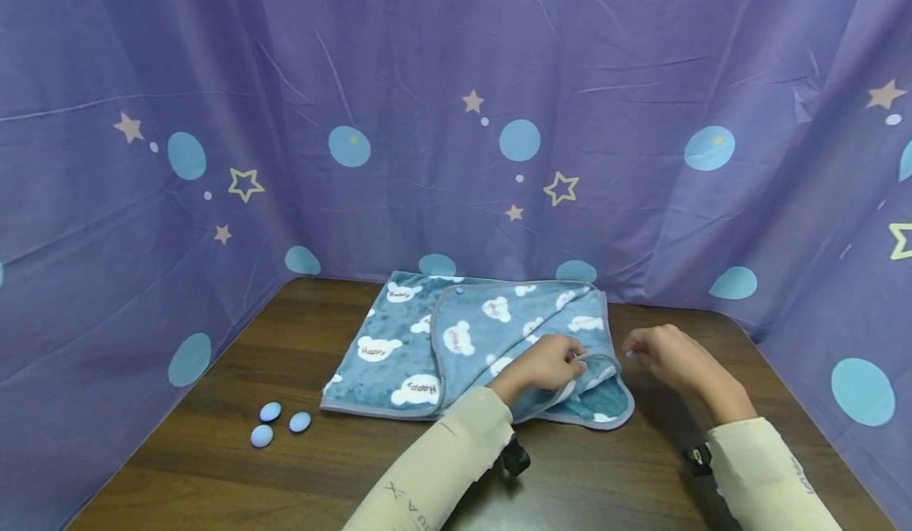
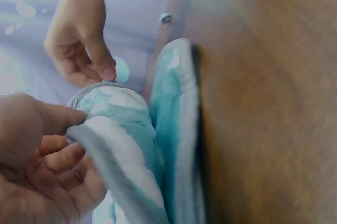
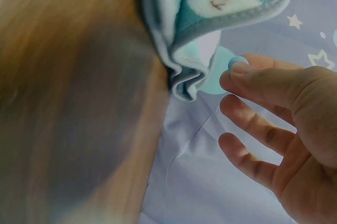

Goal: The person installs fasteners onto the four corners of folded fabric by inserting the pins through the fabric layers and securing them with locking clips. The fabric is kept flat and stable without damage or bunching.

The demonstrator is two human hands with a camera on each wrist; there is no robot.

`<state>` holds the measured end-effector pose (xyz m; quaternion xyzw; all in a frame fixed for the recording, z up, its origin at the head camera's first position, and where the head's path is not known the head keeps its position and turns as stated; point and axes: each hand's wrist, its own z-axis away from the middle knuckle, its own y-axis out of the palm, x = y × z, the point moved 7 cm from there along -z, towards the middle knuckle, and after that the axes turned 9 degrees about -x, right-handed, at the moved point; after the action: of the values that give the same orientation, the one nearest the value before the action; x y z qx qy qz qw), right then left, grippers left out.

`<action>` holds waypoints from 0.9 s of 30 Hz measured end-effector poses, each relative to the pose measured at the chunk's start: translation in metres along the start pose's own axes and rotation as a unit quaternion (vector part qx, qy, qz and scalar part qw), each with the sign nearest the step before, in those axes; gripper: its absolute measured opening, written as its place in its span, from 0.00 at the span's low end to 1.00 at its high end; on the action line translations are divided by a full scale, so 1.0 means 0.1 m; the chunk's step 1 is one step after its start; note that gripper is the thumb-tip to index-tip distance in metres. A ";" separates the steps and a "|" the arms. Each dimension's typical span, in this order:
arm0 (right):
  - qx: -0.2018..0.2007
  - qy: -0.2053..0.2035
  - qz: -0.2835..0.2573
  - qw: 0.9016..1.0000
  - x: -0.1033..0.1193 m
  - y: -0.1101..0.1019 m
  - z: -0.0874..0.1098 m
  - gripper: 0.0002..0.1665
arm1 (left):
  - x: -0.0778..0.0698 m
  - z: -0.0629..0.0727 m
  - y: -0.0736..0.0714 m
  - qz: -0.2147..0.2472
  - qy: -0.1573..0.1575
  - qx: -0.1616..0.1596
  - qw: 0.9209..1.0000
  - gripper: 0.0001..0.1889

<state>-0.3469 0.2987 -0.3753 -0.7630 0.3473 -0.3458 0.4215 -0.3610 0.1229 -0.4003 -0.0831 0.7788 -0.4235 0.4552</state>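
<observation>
Just between the hands [image 1: 545, 365] [image 1: 666, 353] lies the lifted blanket corner [image 1: 597, 370].

Purple-blue curtain [image 1: 427, 64] hung behind and along both sides, softly folded, finely creased. Print: pale-blue rounds [image 1: 520, 140], solid peach stars [image 1: 473, 101], yellow outline stars [image 1: 561, 188], small pale dots [image 1: 519, 178]. Dark brown wood-grain table [image 1: 207, 476], far right corner rounded, back edge close against the curtain. Light: curtain washed pale at upper left in left wrist view; broad soft shadow [image 3: 95, 108] over the table in right wrist view
</observation>
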 end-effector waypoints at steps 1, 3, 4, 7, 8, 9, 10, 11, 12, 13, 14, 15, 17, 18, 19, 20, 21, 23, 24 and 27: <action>-0.005 0.002 -0.002 1.000 0.01 -0.01 -0.01 0.10 | 0.02 -0.01 -0.05 0.013 -0.009 -0.012 1.000 0.11; -0.019 0.006 -0.006 1.000 0.02 -0.03 -0.05 0.09 | 0.06 -0.03 -0.14 0.023 -0.021 -0.036 0.999 0.13; -0.027 0.009 -0.009 1.000 0.03 -0.04 -0.06 0.09 | 0.08 -0.03 -0.18 0.029 -0.030 -0.044 0.998 0.14; -0.056 0.007 -0.016 0.998 0.08 -0.09 -0.13 0.10 | 0.15 -0.05 -0.29 0.041 -0.056 -0.065 0.996 0.15; -0.064 0.006 -0.022 0.998 0.09 -0.10 -0.15 0.11 | 0.17 -0.06 -0.32 0.045 -0.063 -0.069 0.995 0.15; -0.071 0.004 -0.025 0.997 0.11 -0.12 -0.17 0.11 | 0.19 -0.06 -0.34 0.051 -0.073 -0.071 0.994 0.16; -0.078 -0.003 -0.028 0.997 0.14 -0.13 -0.19 0.12 | 0.21 -0.06 -0.37 0.056 -0.081 -0.073 0.992 0.16; -0.085 -0.007 -0.031 0.996 0.16 -0.15 -0.21 0.12 | 0.23 -0.07 -0.40 0.060 -0.087 -0.077 0.991 0.16; -0.092 -0.012 -0.034 0.995 0.18 -0.16 -0.24 0.12 | 0.24 -0.07 -0.43 0.059 -0.092 -0.080 0.991 0.16; -0.099 -0.015 -0.038 0.994 0.20 -0.17 -0.26 0.12 | 0.25 -0.08 -0.45 0.061 -0.096 -0.083 0.990 0.16; -0.105 -0.017 -0.043 0.993 0.21 -0.18 -0.28 0.11 | 0.27 -0.09 -0.48 0.063 -0.102 -0.086 0.989 0.16; -0.113 -0.019 -0.046 0.992 0.23 -0.18 -0.30 0.10 | 0.28 -0.10 -0.51 0.064 -0.105 -0.091 0.988 0.16; -0.128 -0.018 -0.057 0.990 0.25 -0.18 -0.35 0.09 | 0.31 -0.13 -0.57 0.068 -0.112 -0.105 0.986 0.15; -0.135 -0.020 -0.062 0.989 0.26 -0.18 -0.38 0.08 | 0.32 -0.15 -0.60 0.068 -0.116 -0.111 0.985 0.15; -0.143 -0.020 -0.069 0.987 0.28 -0.17 -0.40 0.07 | 0.34 -0.17 -0.63 0.072 -0.120 -0.116 0.983 0.15; -0.151 -0.021 -0.074 0.986 0.28 -0.16 -0.43 0.06 | 0.36 -0.19 -0.65 0.076 -0.124 -0.122 0.982 0.15; -0.158 -0.023 -0.080 0.984 0.30 -0.15 -0.45 0.06 | 0.39 -0.21 -0.67 0.079 -0.128 -0.127 0.980 0.15; -0.171 -0.025 -0.090 0.981 0.31 -0.13 -0.49 0.06 | 0.43 -0.22 -0.71 0.092 -0.140 -0.130 0.977 0.15; -0.178 -0.027 -0.095 0.979 0.32 -0.12 -0.50 0.06 | 0.45 -0.23 -0.72 0.098 -0.142 -0.132 0.976 0.15; -0.182 -0.020 -0.115 0.976 0.34 -0.09 -0.55 0.07 | 0.50 -0.25 -0.76 0.119 -0.147 -0.134 0.973 0.15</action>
<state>-0.3720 0.2525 -0.3372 -0.8685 0.3055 -0.3077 0.2402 -0.4284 0.0647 -0.3706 -0.1115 0.7570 -0.2418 0.5966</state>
